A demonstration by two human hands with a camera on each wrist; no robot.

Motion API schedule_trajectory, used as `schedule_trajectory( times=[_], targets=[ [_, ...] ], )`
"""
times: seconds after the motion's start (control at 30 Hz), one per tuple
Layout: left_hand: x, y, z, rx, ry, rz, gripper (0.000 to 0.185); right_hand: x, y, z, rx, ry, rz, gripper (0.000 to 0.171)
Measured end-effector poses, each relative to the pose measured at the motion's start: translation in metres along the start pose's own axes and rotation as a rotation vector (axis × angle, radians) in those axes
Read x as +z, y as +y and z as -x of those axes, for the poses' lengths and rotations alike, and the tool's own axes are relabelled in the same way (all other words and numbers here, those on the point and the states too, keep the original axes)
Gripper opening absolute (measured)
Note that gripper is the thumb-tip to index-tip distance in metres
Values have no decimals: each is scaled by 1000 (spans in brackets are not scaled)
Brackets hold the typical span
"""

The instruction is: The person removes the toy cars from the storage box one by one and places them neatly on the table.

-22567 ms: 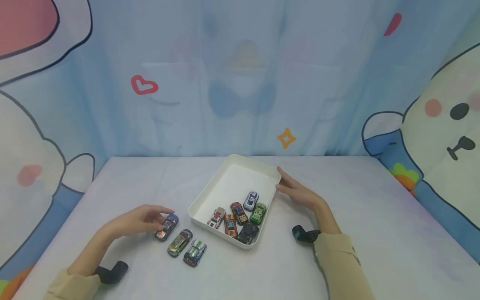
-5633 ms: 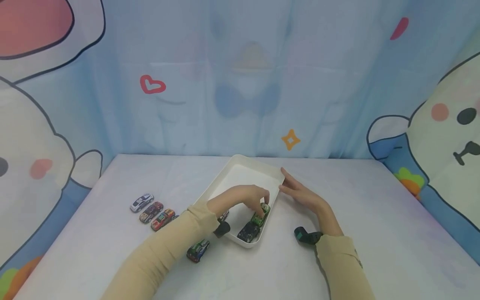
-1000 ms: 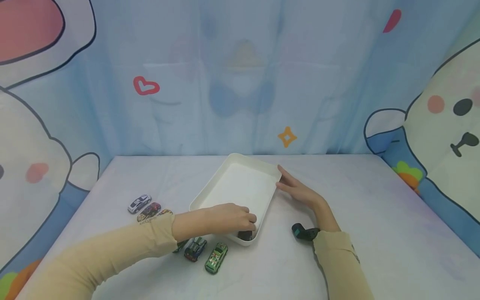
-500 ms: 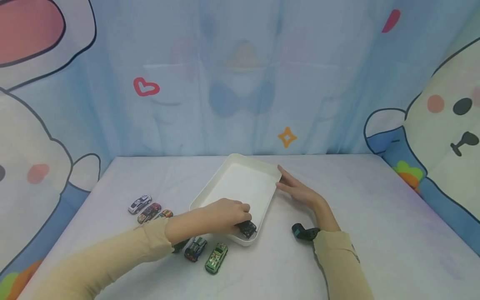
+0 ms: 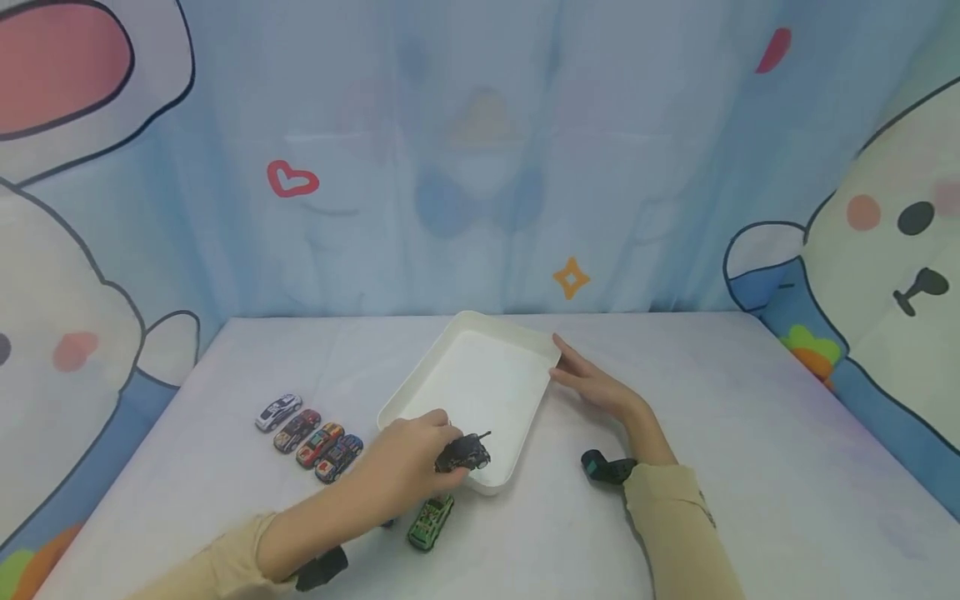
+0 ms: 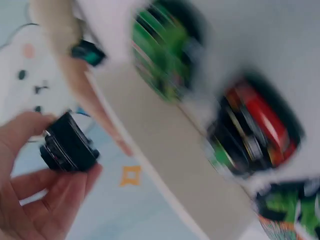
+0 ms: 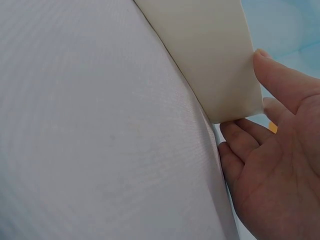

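Your left hand (image 5: 408,467) pinched the black car (image 5: 462,455) above the white tray's (image 5: 480,327) near rim; right hand (image 5: 596,387), fingers straight, steadied its far corner. Tray emptied; other cars (image 5: 309,433) lined up on the worktop (image 5: 750,467).

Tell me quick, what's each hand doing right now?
Left hand: fingers pinch the black toy car, lifted over the white tray.
Right hand: open, fingers resting against the tray's corner.

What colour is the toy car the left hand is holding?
Black. The toy car, pinched by the left hand, shows best in the head view.
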State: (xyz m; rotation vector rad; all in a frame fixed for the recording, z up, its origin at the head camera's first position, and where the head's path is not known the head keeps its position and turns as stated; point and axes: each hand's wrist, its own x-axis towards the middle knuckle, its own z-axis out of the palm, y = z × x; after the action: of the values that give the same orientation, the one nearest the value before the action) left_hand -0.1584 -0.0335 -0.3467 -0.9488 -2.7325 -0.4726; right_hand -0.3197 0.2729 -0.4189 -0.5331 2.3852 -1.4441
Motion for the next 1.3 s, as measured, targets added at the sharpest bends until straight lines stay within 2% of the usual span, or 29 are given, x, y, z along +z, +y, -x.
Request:
schedule_trajectory(
  times=[0.07, 0.2, 0.4, 0.5, 0.6, 0.7, 0.77, 0.93, 1.0, 1.17, 1.3],
  targets=[
    [-2, 10, 10, -12, 32, -17, 29, 1, 1, 0, 4, 5, 3, 71],
    [1, 26, 27, 15, 72, -63, 27, 2, 2, 0, 11, 9, -5, 72],
    [20, 41, 39, 49, 33, -151, 32, 3, 4, -1, 14, 6, 3, 70],
    [28, 46, 39, 54, 7, -201, 34, 1, 6, -1, 25, 16, 2, 70],
    [34, 48, 38, 58, 20, -227, 34, 1, 5, -1, 24, 17, 0, 70],
    [38, 48, 37, 44, 11, -213, 33, 1, 3, -1, 24, 14, 10, 71],
    [40, 48, 37, 16, -25, -191, 33, 1, 2, -1, 24, 12, 16, 71],
    [44, 47, 34, -83, -164, -160, 33, 1, -1, -2, 23, 11, 18, 71],
    [45, 46, 32, -107, -195, -166, 31, 0, -2, -1, 19, 9, 16, 71],
    [45, 45, 29, -129, -213, -185, 33, -1, -3, -1, 13, 5, 9, 72],
    [45, 43, 29, -126, -210, -163, 33, -1, -2, -2, 13, -2, 7, 72]
  ],
)
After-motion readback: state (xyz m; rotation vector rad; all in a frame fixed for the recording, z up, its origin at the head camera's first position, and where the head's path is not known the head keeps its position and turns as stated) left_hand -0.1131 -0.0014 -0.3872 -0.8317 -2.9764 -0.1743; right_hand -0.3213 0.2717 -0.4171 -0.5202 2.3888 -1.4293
